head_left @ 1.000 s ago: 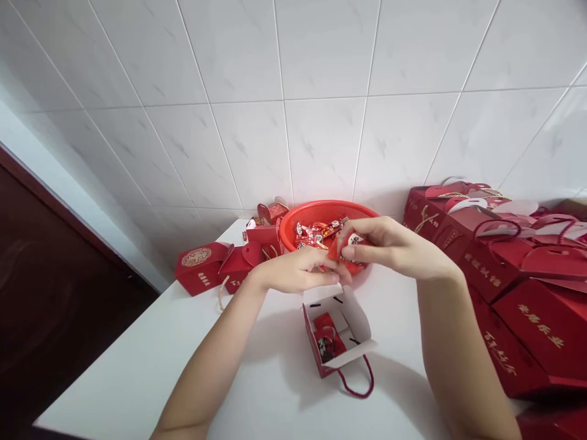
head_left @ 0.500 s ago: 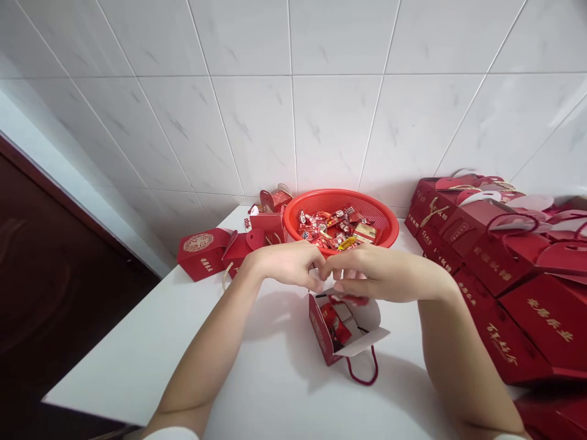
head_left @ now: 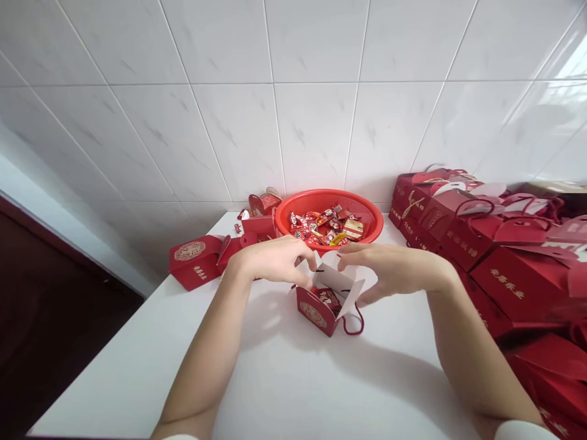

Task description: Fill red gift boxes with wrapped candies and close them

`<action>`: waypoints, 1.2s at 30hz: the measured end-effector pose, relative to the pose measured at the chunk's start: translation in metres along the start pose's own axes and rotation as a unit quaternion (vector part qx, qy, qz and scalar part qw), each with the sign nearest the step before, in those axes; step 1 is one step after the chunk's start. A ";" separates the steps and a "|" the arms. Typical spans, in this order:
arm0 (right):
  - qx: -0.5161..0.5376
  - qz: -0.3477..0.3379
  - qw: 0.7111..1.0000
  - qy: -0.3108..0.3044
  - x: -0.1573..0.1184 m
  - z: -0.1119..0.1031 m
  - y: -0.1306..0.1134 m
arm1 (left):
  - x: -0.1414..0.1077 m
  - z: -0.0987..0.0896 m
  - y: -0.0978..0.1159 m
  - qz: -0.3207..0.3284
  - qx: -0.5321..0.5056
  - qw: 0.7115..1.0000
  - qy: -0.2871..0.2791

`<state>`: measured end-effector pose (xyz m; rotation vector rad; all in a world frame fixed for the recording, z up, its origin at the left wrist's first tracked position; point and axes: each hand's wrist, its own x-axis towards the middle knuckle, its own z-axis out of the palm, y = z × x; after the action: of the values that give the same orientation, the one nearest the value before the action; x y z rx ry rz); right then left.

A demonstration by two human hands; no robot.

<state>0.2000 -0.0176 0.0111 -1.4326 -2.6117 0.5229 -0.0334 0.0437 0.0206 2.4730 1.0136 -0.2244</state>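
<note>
An opened red box with white inner flaps and a dark red cord handle stands on the white table. Red wrapped sweets lie inside it. At its left edge is my left hand, thumb and fingers apart, the fingertips touching or very near the flap. My right hand is at the box's right side with its fingers spread around the white flap, nothing held between them. Just behind both hands sits a red plastic basket of wrapped sweets.
Several closed red boxes are stacked along the right side. More red boxes stand at the back left beside the basket. A tiled wall rises behind the white table.
The red item under my right hand has gone down into the box. My hands have moved apart to either side of the box, which has turned. The view has shifted slightly.
</note>
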 end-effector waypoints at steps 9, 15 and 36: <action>-0.037 0.161 0.980 0.108 0.015 0.049 -0.007 | 0.009 0.008 0.011 0.075 -0.031 0.990 -0.111; 0.112 0.120 0.954 0.250 0.004 0.084 -0.001 | 0.021 0.016 0.007 0.013 0.009 0.999 -0.033; 0.464 0.156 0.856 0.167 -0.030 0.145 0.007 | 0.045 0.021 -0.003 0.062 -0.024 0.993 -0.093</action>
<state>0.1833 -0.0744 -0.1244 -1.3770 -1.4602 1.2173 -0.0030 0.0636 -0.0128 2.4085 0.7757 -0.3774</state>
